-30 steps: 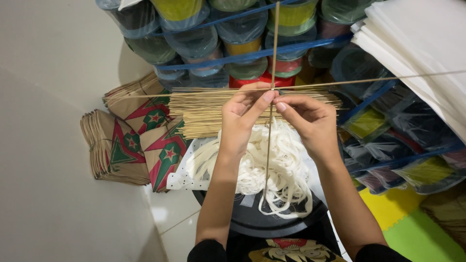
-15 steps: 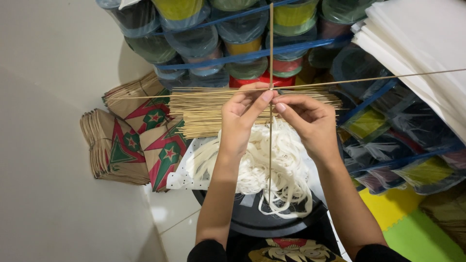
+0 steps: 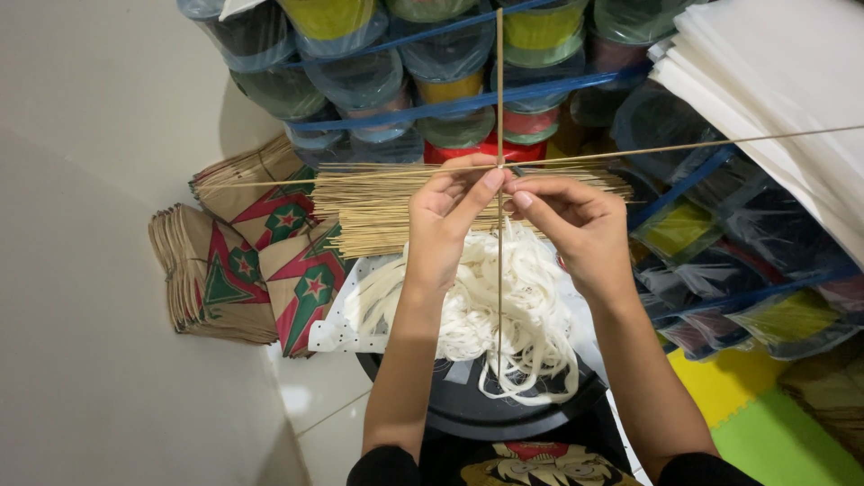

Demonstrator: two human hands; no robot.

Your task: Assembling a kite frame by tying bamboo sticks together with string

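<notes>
Right at the stick crossing (image 3: 500,168), can't quite make out any thread or knot, too tiny. Upright stick (image 3: 499,81) cut off at the top, long cross stick (image 3: 720,144) running off right. Left hand (image 3: 445,220) and right hand (image 3: 576,225) both raised, fingers pinched shut on that crossing. Underneath: stick bundle (image 3: 378,211), white string heap (image 3: 504,315) on a black round tray (image 3: 468,409), paper kites (image 3: 243,270) on pale floor (image 3: 81,360).
</notes>
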